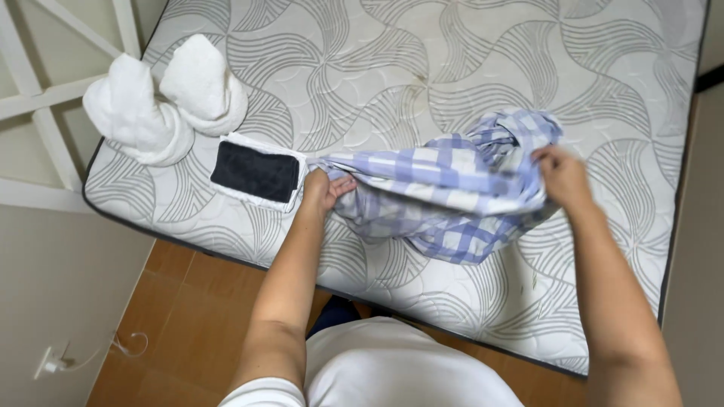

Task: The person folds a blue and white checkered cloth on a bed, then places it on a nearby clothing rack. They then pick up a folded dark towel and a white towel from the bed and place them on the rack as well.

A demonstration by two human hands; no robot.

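two hands hold the blue checked cloth (445,188) bunched over the bare mattress (422,68): left hand (323,190) pinches one end, right hand (562,175) grips the other. pulling the ends apart evenly should spread it flat, clear of the white towels (162,102).

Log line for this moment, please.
left hand: grips checked cloth | right hand: grips cloth | on mattress

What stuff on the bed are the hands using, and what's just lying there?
In use:
- blue and white checked cloth, bunched, gripped by the left hand and right hand

Just lying about:
- two rolled white towels
- dark rectangular pad with white edging
- grey patterned quilted mattress underneath
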